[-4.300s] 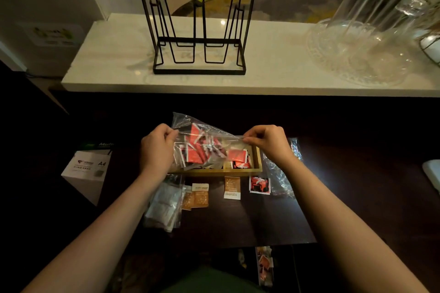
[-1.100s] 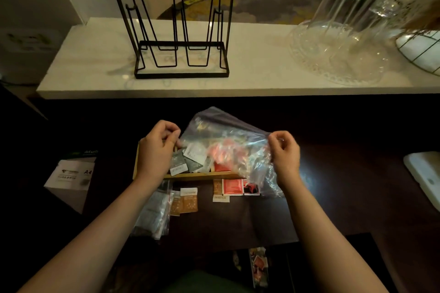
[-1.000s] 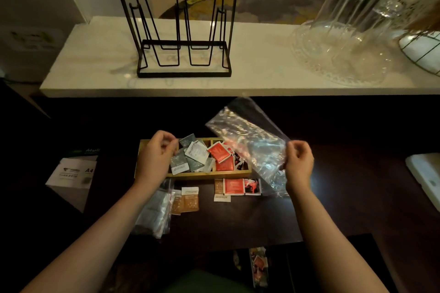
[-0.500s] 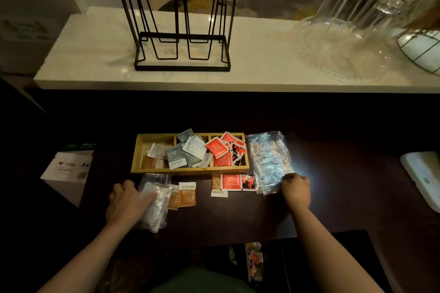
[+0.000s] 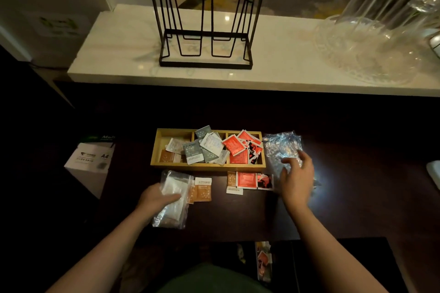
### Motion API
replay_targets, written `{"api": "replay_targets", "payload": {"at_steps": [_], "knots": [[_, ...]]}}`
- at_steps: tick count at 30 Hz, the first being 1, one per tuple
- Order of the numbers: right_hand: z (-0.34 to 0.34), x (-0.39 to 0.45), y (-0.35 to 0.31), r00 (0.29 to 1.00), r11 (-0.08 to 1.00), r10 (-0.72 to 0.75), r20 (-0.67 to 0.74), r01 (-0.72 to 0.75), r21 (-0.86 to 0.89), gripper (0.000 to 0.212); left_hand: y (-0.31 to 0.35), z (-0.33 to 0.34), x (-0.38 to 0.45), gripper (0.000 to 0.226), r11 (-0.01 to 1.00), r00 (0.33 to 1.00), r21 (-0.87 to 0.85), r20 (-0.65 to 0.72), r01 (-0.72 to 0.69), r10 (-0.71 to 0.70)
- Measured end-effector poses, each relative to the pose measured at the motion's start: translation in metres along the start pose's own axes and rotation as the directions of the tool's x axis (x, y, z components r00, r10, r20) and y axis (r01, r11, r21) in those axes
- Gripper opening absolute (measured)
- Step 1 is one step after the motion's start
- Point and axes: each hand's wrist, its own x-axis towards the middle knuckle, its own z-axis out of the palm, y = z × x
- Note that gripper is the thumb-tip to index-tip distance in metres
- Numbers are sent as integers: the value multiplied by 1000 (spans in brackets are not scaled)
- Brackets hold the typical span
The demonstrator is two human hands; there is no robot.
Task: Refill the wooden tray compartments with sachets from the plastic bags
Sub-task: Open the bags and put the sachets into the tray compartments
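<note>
Head view. Wooden tray (image 5: 207, 166): three compartments on the dark table (image 5: 238, 216). Right compartment heaped with red sachets (image 5: 234, 146); middle heaped with grey and white sachets (image 5: 204, 150), several riding over the dividers; left compartment thinly filled.

Left hand (image 5: 156, 197): resting on a plastic bag of pale sachets (image 5: 172, 200) in front of the tray; whether the fingers have closed on it cannot be told.

Right hand (image 5: 297, 177): fingers spread, holding nothing, over the crumpled clear bag (image 5: 282, 150) lying just right of the tray.

Loose sachets (image 5: 248, 181): lying between tray and person.

Risks, as judged: tipping the pale bag may spill contents over the low walls and mix kinds; the overhanging grey packets may slide into the neighbouring compartment if nudged.
</note>
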Motion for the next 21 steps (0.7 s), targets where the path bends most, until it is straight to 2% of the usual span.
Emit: {"api": "replay_targets", "payload": {"at_steps": [2,3,5,6,8,10,11,13,16,20,21], "knots": [[4,-11,-24,993,990,-92,72,83,115,16,1,0,-4,27,997,998,-73,48,-29,33],[8,-20,-36,979,979,-138,152,112,169,15,3,0,-6,24,995,996,-90,69,-42,49],[19,-40,-57,891,960,-174,419,59,274,13,8,-2,-12,17,993,991,-88,101,-79,88],[25,-51,-66,804,950,-172,569,-18,313,13,10,-4,-14,10,992,986,-67,120,-105,112],[36,-72,-83,585,904,-134,800,-259,341,25,15,-10,-17,9,988,974,-39,167,-152,156],[41,-85,-95,401,798,-126,907,-503,333,34,20,-13,-22,11,982,960,-67,209,-175,186],[42,-89,-100,362,746,-135,922,-576,335,33,21,-13,-23,12,980,957,-87,216,-180,195],[43,-92,-105,378,676,-115,919,-648,351,23,26,-12,-26,13,973,954,-129,208,-193,217],[38,-87,-108,459,691,-75,885,-616,378,15,33,-7,-30,17,967,951,-135,194,-217,241],[21,-81,-114,408,471,-176,896,-765,440,24,38,5,-36,24,971,956,-96,178,-218,233],[18,-79,-114,405,464,-198,893,-764,449,23,38,7,-36,23,971,958,-105,174,-214,230]]}}
